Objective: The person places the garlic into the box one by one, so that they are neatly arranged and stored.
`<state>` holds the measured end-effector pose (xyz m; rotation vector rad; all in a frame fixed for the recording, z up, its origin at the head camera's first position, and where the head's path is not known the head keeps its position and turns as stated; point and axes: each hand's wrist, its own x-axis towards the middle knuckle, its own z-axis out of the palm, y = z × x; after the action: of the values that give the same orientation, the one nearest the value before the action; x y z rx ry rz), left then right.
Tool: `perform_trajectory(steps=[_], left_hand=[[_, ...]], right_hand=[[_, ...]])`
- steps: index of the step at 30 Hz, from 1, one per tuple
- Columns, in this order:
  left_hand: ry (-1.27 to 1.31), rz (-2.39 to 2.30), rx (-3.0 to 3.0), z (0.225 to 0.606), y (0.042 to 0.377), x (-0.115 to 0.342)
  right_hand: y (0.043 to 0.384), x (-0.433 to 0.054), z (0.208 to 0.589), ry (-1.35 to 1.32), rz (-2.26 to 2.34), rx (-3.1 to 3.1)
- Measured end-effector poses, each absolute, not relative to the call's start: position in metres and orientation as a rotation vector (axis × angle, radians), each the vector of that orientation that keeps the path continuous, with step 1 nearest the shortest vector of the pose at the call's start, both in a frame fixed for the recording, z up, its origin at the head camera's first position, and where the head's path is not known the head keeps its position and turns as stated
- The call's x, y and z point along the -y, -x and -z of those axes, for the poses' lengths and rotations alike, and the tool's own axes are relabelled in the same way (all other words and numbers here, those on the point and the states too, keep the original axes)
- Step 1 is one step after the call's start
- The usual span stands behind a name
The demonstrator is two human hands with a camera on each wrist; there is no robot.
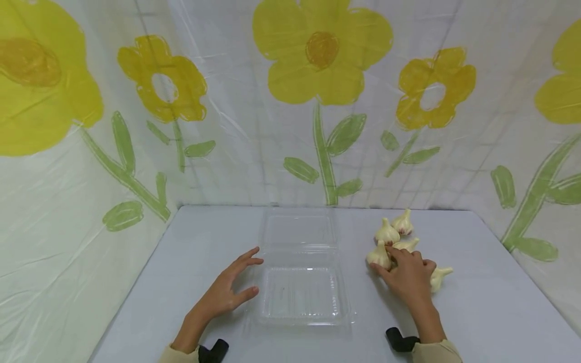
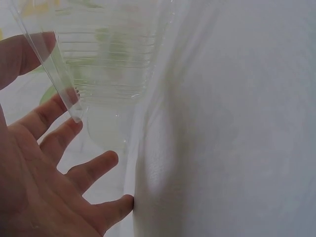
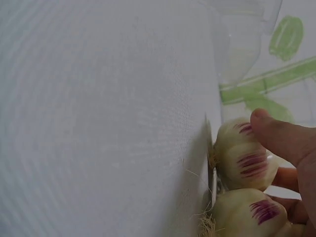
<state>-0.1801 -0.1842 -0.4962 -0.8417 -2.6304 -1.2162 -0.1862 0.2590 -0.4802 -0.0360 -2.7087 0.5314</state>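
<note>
Garlic (image 1: 376, 256) stands upright on the desk (image 1: 218, 227), leftmost of a cluster. The right grip (image 1: 410, 276) pinches it between thumb and fingers; a hold about its widest part and a straight lift should best spare the neighbouring bulbs (image 1: 387, 233). To the left lies the clear box (image 1: 299, 295), lid (image 1: 298, 229) folded back. Beside it, the left grip (image 1: 222, 290) holds nothing, fingers spread, well placed to steady the wall.

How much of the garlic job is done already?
Only just started, it seems. Done: the clear plastic box lies open, its lid folded back. In hand: the right hand grips one garlic bulb, while the left hand is open beside the box. To do: no garlic is inside the box, so that bulb and the other bulbs probably all have to go in.
</note>
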Motion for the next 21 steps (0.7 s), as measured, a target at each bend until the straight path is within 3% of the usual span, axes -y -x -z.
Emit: perform_trajectory(steps=[21], left_hand=[[0.849, 1.215, 2.634, 0.4966, 0.1813, 0.1848]], right_hand=[[0.1865, -0.2567, 0.4807, -0.017, -0.592, 2.758]])
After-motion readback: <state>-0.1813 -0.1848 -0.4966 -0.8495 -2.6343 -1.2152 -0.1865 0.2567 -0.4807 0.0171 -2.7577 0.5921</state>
